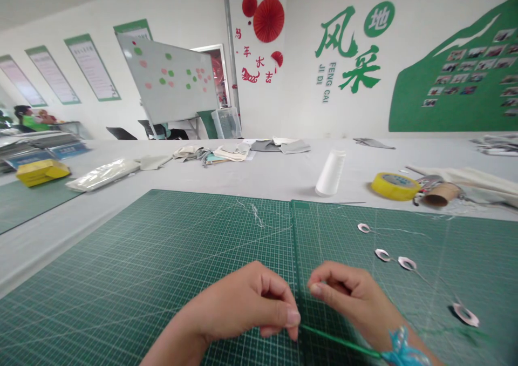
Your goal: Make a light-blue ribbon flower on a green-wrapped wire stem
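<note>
My left hand [246, 301] and my right hand [343, 293] hover close together over the join of two green cutting mats [121, 301]. A thin green strip [340, 340] runs from my left fingertips to under my right wrist, and its end meets those fingertips. The fingers of my right hand curl into a pinch, with nothing visible in them. A blue ribbon band [402, 350] circles my right wrist. To the right on the mat lie several small silvery loops, such as one [382, 255], with fine threads trailing from them.
Behind the mats stand a white thread cone [331, 173], a yellow tape roll [395, 186] and a cardboard tube [441, 194]. Fabric pieces [210, 153] and a yellow box [42, 171] lie on the long grey table [202, 180]. A person [30, 120] sits far left.
</note>
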`<state>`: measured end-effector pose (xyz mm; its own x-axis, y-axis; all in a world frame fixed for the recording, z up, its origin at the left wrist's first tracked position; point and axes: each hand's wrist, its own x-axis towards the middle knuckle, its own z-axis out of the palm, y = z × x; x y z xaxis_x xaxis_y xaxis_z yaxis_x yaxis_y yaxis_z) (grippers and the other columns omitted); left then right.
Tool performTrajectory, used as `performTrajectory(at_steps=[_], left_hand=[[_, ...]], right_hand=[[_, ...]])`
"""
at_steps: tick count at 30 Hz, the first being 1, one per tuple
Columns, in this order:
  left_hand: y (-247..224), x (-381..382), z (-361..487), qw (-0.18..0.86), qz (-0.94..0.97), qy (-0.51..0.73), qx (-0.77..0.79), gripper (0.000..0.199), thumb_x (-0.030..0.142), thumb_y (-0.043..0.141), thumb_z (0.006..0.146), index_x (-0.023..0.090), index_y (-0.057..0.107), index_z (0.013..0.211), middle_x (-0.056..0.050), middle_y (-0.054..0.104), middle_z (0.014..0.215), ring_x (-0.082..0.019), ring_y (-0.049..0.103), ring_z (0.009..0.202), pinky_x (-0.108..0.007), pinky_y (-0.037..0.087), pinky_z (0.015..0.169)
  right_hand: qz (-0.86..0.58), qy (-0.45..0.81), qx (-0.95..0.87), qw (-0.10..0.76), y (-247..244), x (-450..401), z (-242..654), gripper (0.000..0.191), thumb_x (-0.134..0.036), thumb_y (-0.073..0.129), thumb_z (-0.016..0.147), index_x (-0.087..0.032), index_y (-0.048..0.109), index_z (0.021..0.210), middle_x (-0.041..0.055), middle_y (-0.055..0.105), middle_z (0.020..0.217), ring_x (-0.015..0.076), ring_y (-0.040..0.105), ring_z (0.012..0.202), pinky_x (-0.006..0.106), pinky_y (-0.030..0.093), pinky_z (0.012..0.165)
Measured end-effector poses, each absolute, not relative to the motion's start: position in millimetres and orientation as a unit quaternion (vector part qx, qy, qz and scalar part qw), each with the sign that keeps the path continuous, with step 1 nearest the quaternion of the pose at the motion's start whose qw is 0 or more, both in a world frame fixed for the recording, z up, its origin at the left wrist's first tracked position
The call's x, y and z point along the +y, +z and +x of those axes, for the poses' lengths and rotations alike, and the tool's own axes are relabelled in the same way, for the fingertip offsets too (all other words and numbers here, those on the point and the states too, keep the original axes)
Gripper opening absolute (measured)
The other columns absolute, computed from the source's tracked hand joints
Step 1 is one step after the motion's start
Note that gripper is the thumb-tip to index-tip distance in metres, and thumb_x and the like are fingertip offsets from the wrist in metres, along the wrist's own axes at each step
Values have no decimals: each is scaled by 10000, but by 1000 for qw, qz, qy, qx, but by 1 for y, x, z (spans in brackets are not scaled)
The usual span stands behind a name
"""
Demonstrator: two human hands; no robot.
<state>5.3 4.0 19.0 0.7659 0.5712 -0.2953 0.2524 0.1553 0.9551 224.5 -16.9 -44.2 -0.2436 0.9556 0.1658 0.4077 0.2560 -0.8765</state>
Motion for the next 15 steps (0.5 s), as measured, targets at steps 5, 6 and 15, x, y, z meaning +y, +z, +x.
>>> performTrajectory(at_steps=[5, 6, 15], left_hand=[[16, 1, 4, 605, 710, 62, 355, 155, 201, 566, 753, 194, 701, 676, 53, 501, 540, -79, 356, 479, -216, 255, 456], [15, 0, 4, 581, 726, 57, 364, 158, 193, 563, 748, 197, 704, 678, 54, 506, 545, -80, 350, 479, -218, 249, 450], [6, -3, 9, 405, 797, 109, 435, 225, 192, 521, 764, 181, 562, 543, 36, 487, 530, -107, 433, 539, -235, 282, 516]], right_hand=[[-488, 365, -703, 368, -32, -21, 230, 207, -341, 630, 831, -204, 665, 680, -72, 412, 540, 112, 377, 485, 227, 318, 465], [-489, 366, -703, 365, -30, -22, 229, 199, -329, 631, 828, -206, 665, 675, -73, 408, 542, 112, 377, 486, 228, 316, 470], [-457, 130, -808, 348, -25, -37, 219, 195, -248, 498, 941, -235, 639, 807, -33, 608, 630, 132, 590, 549, 238, 428, 518]])
